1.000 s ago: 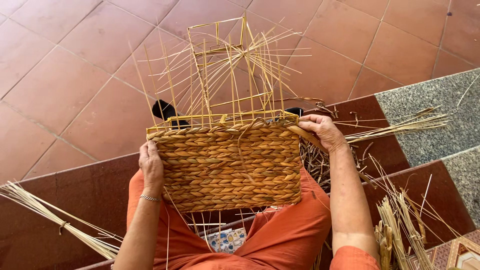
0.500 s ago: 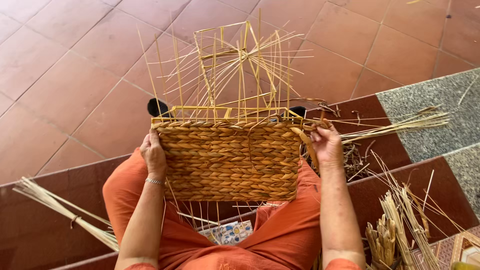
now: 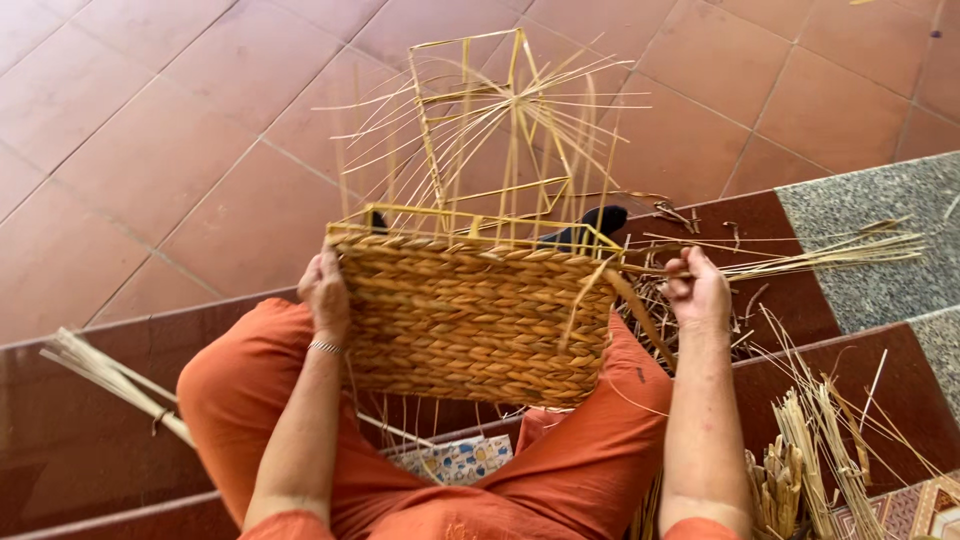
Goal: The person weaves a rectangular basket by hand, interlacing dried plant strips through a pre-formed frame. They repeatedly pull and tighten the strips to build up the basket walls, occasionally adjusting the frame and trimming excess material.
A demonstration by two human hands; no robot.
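A half-woven basket of brown twisted straw rests on my lap, with a yellow wire frame and thin upright reeds rising from its woven part. My left hand grips the basket's left edge near the top. My right hand is just off the basket's right corner, fingers closed on a straw strand that runs from the weave's top row out to the right.
A tied bundle of pale reeds lies on the dark red step at left. Loose straw and dried stalks are heaped on the steps at right. Terracotta floor tiles stretch ahead. A patterned cloth lies between my knees.
The basket and both hands have shifted slightly right in view. My right hand has pulled the strand away from the basket's corner toward the right.
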